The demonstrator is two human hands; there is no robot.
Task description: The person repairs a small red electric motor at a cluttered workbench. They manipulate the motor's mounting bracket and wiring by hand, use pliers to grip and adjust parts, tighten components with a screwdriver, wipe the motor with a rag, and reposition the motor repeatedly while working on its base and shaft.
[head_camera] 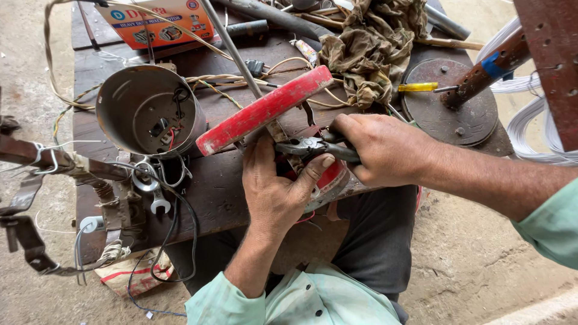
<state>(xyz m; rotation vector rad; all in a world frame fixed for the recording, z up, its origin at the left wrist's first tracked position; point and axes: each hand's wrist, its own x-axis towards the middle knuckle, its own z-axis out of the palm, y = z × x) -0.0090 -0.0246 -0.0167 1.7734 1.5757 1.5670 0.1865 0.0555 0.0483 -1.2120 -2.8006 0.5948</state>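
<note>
1. The right hand (pixel 385 147) is clenched around the pliers (pixel 310 146), whose nose bites into the red housing (pixel 265 108) at the desk's (pixel 217 180) near edge.
2. The left hand (pixel 278 186) clasps that housing from below, thumb beside the pliers, steadying it.

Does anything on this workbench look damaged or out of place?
Yes. The red part the left hand steadies is chipped and worn, and the right hand works pliers against it. The metal can lies tipped on its side, wires showing inside. Loose wires tangle across the bench.
</note>
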